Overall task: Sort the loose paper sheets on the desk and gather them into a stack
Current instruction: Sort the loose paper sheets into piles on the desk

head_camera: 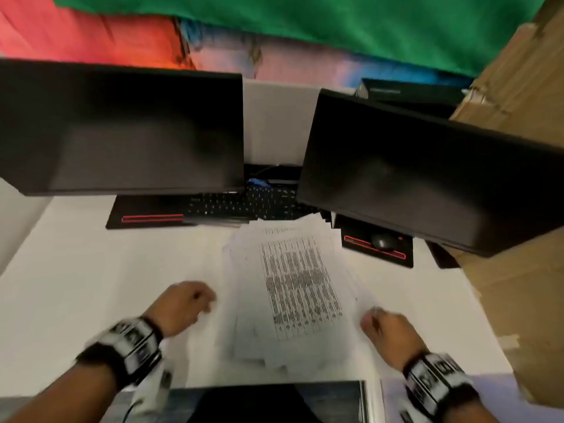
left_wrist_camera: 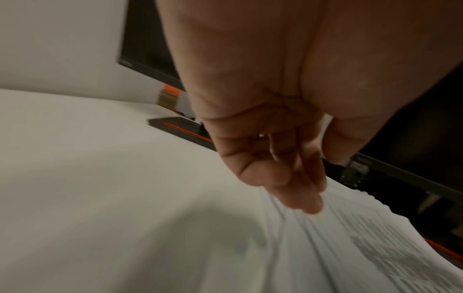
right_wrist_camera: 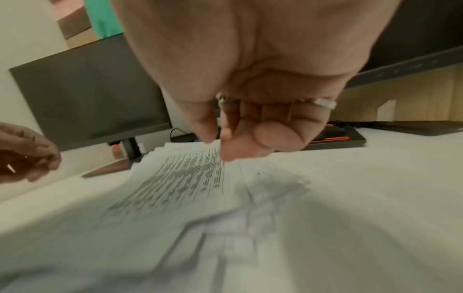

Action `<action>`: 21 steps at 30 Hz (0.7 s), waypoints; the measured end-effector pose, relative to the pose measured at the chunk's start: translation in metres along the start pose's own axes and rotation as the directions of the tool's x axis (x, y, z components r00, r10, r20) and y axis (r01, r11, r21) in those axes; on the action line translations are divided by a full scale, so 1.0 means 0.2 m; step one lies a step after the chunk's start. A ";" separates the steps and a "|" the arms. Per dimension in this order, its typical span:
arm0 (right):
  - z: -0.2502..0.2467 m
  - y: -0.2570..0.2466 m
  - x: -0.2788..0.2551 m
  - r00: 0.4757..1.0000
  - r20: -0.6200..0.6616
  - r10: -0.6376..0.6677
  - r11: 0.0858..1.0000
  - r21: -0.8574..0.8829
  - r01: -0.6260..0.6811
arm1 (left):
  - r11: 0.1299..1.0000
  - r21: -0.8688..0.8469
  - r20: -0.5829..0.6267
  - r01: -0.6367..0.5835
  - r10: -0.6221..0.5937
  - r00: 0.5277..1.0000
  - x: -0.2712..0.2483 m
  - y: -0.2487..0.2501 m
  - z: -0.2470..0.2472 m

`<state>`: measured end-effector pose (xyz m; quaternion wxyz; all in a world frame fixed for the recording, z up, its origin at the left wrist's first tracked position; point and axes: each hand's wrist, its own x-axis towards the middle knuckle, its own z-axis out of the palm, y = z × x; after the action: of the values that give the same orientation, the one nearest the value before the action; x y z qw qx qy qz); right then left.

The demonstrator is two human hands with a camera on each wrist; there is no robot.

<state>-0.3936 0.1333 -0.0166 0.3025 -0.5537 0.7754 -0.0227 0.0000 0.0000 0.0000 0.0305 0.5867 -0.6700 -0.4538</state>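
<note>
Left hand (head_camera: 183, 306) hovers, fingers (left_wrist_camera: 295, 190) loosely curled; right hand (head_camera: 387, 334) likewise.

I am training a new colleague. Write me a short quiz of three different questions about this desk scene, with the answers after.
1. True or false: the paper sheets already form a neat, squared stack.
2. Multiple choice: the top printed sheet lies
A) under the left monitor
B) between the left hand and the right hand
C) on the keyboard
3. Fill in: the mouse sits on a black pad under the ____ monitor.

Key
1. False: the sheets are fanned and their edges are offset.
2. B
3. right
</note>
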 end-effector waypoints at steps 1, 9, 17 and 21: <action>0.01 -0.03 0.10 0.995 -0.097 0.011 0.999 0.049 -0.007 | 1.000 -0.007 -0.002 -0.014 0.014 1.000 0.10 0.04 0.06; 0.19 -0.25 0.45 0.987 -0.072 0.145 0.985 0.107 -0.137 | 0.977 -0.024 -0.092 0.211 -0.212 0.973 0.42 0.30 0.42; 0.21 -0.28 0.47 0.928 -0.190 0.320 0.851 0.489 -0.193 | 0.845 -0.448 -0.164 0.291 -0.397 0.903 0.47 0.25 0.52; 0.20 -0.26 0.44 0.938 -0.176 0.298 0.810 0.567 -0.151 | 0.899 -0.376 -0.129 0.224 -0.290 0.948 0.47 0.28 0.55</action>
<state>-0.3487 0.0486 -0.0693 0.3448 -0.3404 0.8295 -0.2777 -0.1348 -0.0187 -0.0757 0.1367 0.6938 -0.4873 -0.5123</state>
